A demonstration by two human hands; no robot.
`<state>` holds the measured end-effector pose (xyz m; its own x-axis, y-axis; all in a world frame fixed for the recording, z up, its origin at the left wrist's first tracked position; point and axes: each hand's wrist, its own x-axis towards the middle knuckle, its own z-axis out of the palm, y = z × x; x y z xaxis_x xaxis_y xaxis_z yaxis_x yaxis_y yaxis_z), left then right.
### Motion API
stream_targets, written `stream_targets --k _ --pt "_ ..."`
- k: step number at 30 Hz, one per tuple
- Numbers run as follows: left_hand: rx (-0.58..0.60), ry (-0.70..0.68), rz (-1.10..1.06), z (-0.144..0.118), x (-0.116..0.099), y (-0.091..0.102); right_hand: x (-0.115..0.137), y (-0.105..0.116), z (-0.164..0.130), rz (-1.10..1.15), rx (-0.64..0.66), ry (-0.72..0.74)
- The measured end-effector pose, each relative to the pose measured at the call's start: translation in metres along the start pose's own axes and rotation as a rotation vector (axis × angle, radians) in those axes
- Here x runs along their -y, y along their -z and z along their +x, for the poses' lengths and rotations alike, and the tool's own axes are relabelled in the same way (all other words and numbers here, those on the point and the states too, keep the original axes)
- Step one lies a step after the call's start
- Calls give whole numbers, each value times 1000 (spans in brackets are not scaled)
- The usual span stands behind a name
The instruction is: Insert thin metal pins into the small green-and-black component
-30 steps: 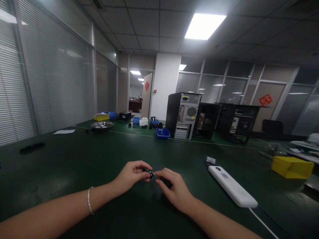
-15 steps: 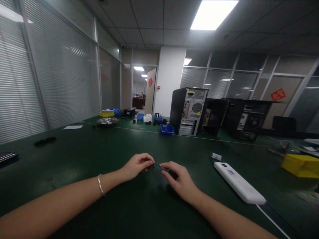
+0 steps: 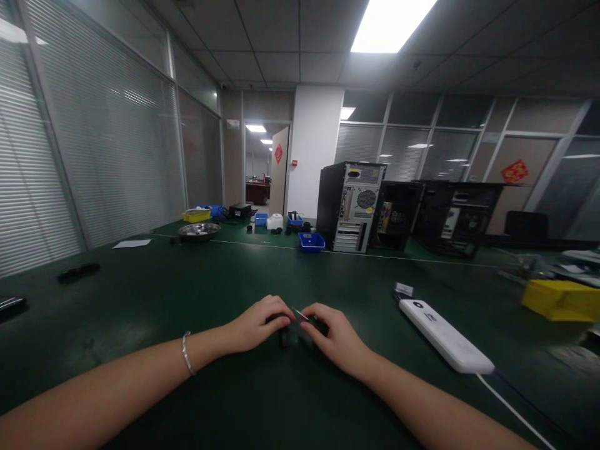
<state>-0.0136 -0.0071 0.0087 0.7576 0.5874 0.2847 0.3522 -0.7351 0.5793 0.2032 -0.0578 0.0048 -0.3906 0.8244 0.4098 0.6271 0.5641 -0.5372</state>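
Note:
My left hand (image 3: 260, 324) is closed, thumb against fingers, on a small dark part (image 3: 283, 337) whose kind I cannot make out. A thin metal-tipped tool (image 3: 300, 314), likely a small screwdriver, sits between the thumb and fingers of my right hand (image 3: 338, 340). Its tip points left and lies close to the left fingertips; whether it touches the part is unclear. Most of the tool is hidden inside the right hand. Both hands are low over the dark green table (image 3: 215, 400), near its middle.
To the right lies a white power bank (image 3: 445, 334) with a cable, and beyond it a yellow bin (image 3: 560, 300). Computer cases (image 3: 352, 209) stand at the back, beside a blue tray (image 3: 312, 242). A metal bowl (image 3: 199, 232) and white paper (image 3: 132, 244) are far left.
My hands have come closer together, the tool's tip now at the left fingertips. The dark part has tilted downward. The whole view has shifted slightly.

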Motion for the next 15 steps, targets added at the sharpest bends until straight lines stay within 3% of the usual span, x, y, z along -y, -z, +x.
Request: stream_targets --k 4,8,15 --pt "26 68 75 -4 -6 8 1 -1 -1 -54 55 -58" --pt "106 34 156 -6 -9 9 3 -2 -1 -97 103 -96" --pt "121 6 102 -8 -7 6 4 0 2 -174 151 -75"
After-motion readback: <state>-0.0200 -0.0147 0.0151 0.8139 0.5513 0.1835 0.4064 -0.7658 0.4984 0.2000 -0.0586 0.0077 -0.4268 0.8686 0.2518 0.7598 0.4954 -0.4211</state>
